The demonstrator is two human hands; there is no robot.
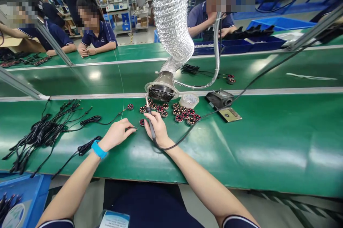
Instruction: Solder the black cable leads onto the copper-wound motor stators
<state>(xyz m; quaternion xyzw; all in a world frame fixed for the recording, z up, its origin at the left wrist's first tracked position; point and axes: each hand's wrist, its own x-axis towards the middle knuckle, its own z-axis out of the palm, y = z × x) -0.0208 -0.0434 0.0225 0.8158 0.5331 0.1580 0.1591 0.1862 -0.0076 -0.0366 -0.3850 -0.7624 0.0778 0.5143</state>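
My right hand (158,130) is wrapped round a soldering iron (150,119), its metal tip pointing up and away from me. The iron's black cord loops under the wrist and off to the right. My left hand (118,133) is closed in a pinch, with a small dark wire end (136,128) showing at the fingertips. A fine thread-like wire (120,74) hangs from above down to this hand. A coiled black cable (87,146) runs in under the left wrist. Several small round motor-like parts with red and black coils (184,115) lie beyond my right hand.
A fume hose (171,17) with a fan hood (160,90) hangs over the parts. Beside them are a tape roll (189,100) and an iron stand (221,100). Black cables (45,131) are heaped at left, above a blue bin (32,196). Co-workers sit across the green bench (254,149).
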